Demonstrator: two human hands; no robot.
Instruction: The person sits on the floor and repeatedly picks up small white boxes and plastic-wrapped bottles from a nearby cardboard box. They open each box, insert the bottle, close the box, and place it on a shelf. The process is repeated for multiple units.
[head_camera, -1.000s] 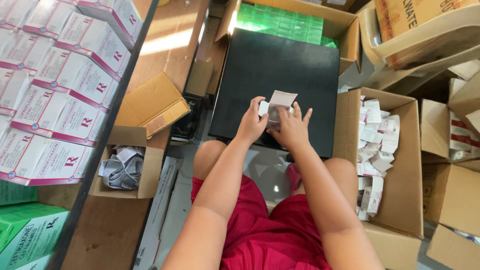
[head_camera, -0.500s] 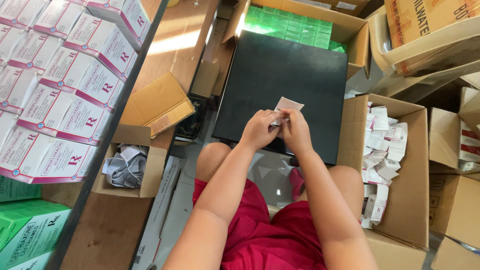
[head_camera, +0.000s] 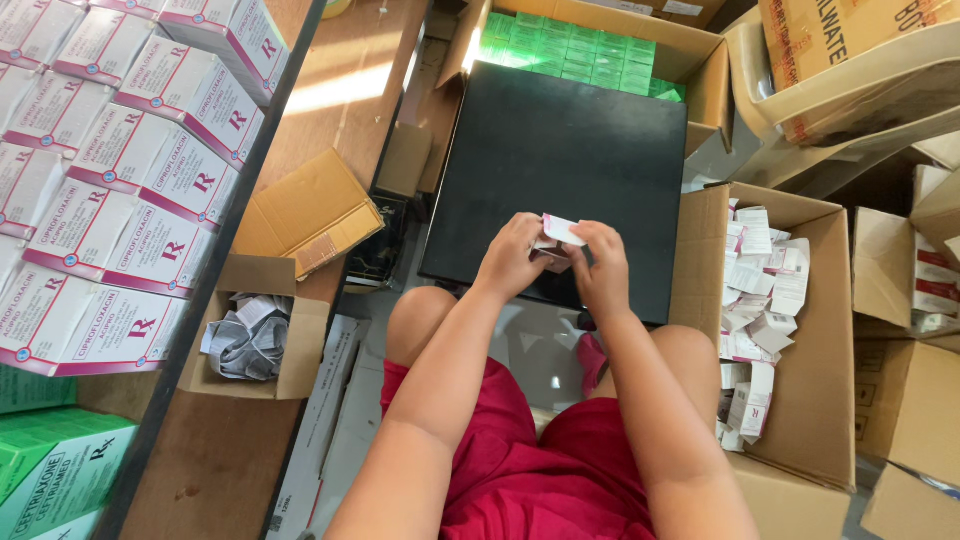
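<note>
Both hands meet over the near edge of the black board (head_camera: 565, 190). The left hand (head_camera: 512, 258) and right hand (head_camera: 603, 268) each pinch a small white-and-pink carton (head_camera: 556, 238) between them. Compared with a second ago, the carton sits lower and closer to the lap, and looks more folded down, its white flap now tipped over the fingers. Judged from this, the carton is being closed or flattened. Similar cartons fill the open cardboard box (head_camera: 830, 330) to the right.
</note>
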